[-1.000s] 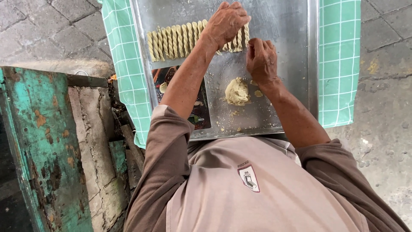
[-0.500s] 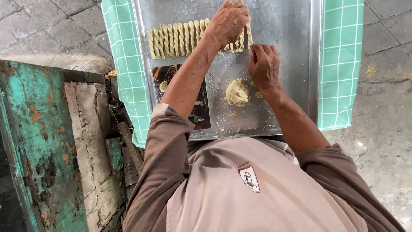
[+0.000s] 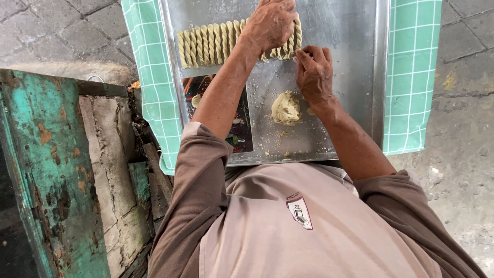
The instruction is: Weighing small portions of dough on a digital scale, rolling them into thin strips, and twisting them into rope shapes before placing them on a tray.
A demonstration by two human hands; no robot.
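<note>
A metal tray [image 3: 350, 62] lies in front of me on a green checked cloth [image 3: 411, 77]. Along its far edge runs a row of several pale twisted dough sticks [image 3: 211, 44]. My left hand [image 3: 270, 23] rests palm down on the right end of that row, hiding the sticks beneath it. My right hand [image 3: 314, 74] sits just right of it, fingers curled together near the last stick; what they pinch is hidden. A lump of pale dough [image 3: 285, 108] lies on the tray below my right hand.
A dark printed sheet [image 3: 239, 128] lies on the tray's left part under my left forearm. A worn teal-painted wooden structure [image 3: 46, 170] stands at the left. Grey paving stones [image 3: 51, 31] surround the cloth.
My right hand has shifted slightly toward the end of the dough row. My left hand stays on the sticks. The view has drifted a little.
</note>
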